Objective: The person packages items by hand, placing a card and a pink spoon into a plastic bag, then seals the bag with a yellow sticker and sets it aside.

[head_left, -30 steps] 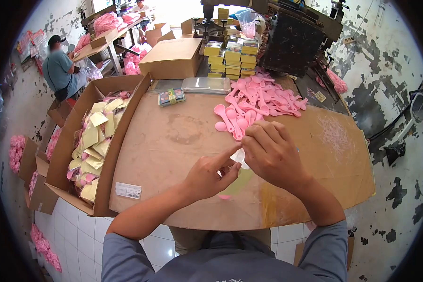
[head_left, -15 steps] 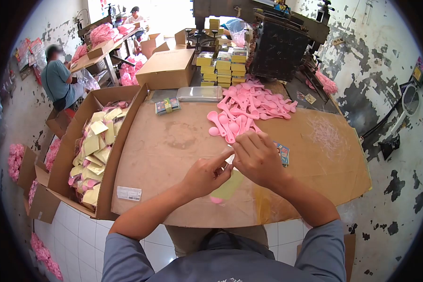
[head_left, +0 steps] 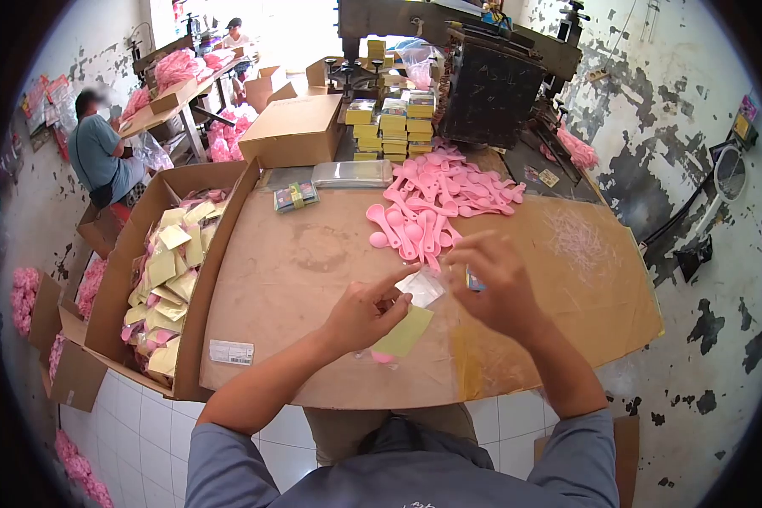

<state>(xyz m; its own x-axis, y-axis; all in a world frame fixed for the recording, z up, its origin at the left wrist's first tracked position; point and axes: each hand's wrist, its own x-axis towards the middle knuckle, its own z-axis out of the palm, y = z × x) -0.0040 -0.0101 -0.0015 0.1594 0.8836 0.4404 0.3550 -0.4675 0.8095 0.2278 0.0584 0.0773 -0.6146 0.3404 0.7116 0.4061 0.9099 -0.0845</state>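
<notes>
My left hand (head_left: 364, 315) is closed on a clear plastic bag (head_left: 425, 289) over the middle of the cardboard-topped table. A pale yellow card (head_left: 405, 334) shows in the bag, and a rounded pink end (head_left: 383, 357) peeks out below the card. To the right, my right hand (head_left: 498, 292) is raised, a little blurred, with its fingers apart and nothing visible in them. Partly behind it lies a small blue printed card (head_left: 474, 282). Just beyond both hands is a heap of pink plastic measuring spoons (head_left: 449, 190).
A long carton (head_left: 190, 371) of packed bags stands at left. Toward the back are a banded card bundle (head_left: 296, 196), clear bags (head_left: 352, 174), stacked yellow-edged cards (head_left: 394, 131), a closed box (head_left: 292, 131) and a black machine (head_left: 491, 89). Plastic shreds (head_left: 580, 241) lie at right. A co-worker (head_left: 102, 157) sits far left.
My right hand has come away from the bag, moving right and opening its fingers. The left hand keeps the bag, whose clear upper part is now exposed. The view has shifted slightly.
</notes>
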